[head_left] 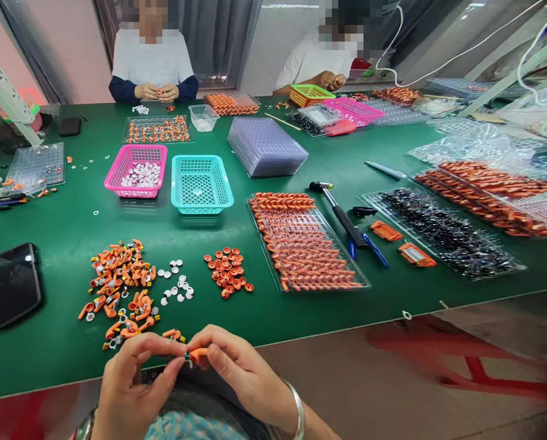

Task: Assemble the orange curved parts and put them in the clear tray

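Just over the table's front edge, my right hand (241, 373) pinches an orange earbud shell (198, 353) between thumb and fingers. My left hand (140, 373) meets it from the other side, thumb and forefinger closed at the shell's end on something too small to make out. Right behind my hands lies a heap of orange earbud stems (121, 269) with yellow and silvery bits. Small white round pieces (181, 287) are scattered beside the heap. Further right sits a group of round orange earbud caps (227, 269).
A clear tray of orange shells (305, 244) lies right of centre, beside a hammer (337, 214) and a tray of dark wired parts (451, 232). Pink (109, 183) and turquoise baskets (202, 209) stand mid-table. A phone (16, 284) lies left. Two people sit opposite.
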The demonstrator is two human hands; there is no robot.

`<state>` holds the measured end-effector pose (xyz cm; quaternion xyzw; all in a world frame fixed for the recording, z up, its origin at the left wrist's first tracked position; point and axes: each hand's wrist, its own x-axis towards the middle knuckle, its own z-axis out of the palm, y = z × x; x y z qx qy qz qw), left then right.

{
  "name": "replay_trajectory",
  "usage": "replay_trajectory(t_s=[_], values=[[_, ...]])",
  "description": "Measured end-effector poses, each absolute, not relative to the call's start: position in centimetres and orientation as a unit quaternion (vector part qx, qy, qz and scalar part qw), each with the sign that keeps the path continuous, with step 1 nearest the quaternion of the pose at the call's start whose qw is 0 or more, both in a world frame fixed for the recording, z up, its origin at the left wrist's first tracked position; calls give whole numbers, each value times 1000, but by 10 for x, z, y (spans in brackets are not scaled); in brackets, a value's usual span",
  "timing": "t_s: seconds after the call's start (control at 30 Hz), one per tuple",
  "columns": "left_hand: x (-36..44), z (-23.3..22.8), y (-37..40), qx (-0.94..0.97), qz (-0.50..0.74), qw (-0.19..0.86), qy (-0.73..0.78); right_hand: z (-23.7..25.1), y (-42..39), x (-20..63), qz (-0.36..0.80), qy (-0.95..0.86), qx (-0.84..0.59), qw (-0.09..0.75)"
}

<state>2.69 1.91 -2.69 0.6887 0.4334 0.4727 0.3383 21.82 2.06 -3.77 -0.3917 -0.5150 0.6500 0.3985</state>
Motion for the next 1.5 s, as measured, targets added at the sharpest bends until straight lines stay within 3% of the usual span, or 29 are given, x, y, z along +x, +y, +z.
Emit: replay_trajectory(t_s=[0.2, 0.43, 0.6, 0.87, 1.0, 1.23, 1.37, 1.5], values=[[23, -22, 26, 748, 443, 315, 381, -49, 26, 218, 767, -402, -332, 373], [18, -14, 28, 741, 396, 375, 392, -58, 22, 207, 835, -249, -247, 425], [19, -20, 35, 584, 375, 515, 503, -61, 17, 200, 843, -180, -228, 452], [30, -12, 41, 502, 306, 647, 485, -66, 14, 195, 834, -191, -245, 455], [31, -12, 40, 507, 300, 638, 497, -66, 14, 196, 826, -205, -254, 460], [33, 0, 44, 690, 248, 498, 464, -59, 16, 200, 812, -277, -295, 419], [37, 1, 46, 682, 249, 495, 478, -54, 16, 205, 794, -314, -319, 410], [40, -1, 45, 643, 270, 513, 501, -53, 12, 207, 743, -345, -347, 456]])
